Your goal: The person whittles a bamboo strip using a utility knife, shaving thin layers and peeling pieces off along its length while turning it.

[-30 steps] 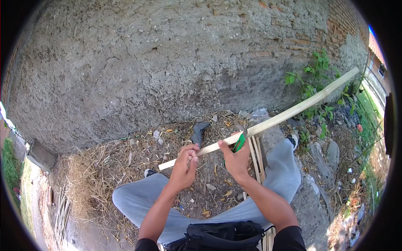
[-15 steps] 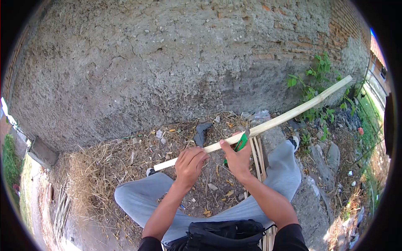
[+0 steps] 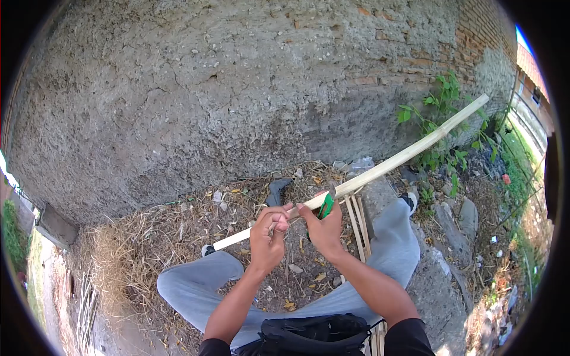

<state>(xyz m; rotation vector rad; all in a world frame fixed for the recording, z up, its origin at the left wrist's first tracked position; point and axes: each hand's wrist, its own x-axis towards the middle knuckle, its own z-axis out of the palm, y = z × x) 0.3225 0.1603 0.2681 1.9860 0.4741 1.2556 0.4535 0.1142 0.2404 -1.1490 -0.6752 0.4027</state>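
A long pale wooden strip (image 3: 392, 161) runs slantwise from the lower left up toward the plant at the right. My left hand (image 3: 268, 238) is closed around the strip near its lower end, fingers curled and thumb raised. Close beside it, my right hand (image 3: 323, 228) grips a green cutter (image 3: 327, 204) with its blade against the strip, the thumb resting on the wood. Part of the cutter is hidden by the right hand.
A rough wall (image 3: 237, 107) rises in front, with a leafy plant (image 3: 442, 118) at its foot. Dry straw (image 3: 119, 255) lies left. A dark object (image 3: 278, 193) is on the ground near the wall. More thin strips (image 3: 359, 222) lie by my right leg. A black bag (image 3: 314, 335) sits at my waist.
The left hand has moved along the strip toward the right hand and turned, its fingers showing more. The strip's far end has shifted left in view.
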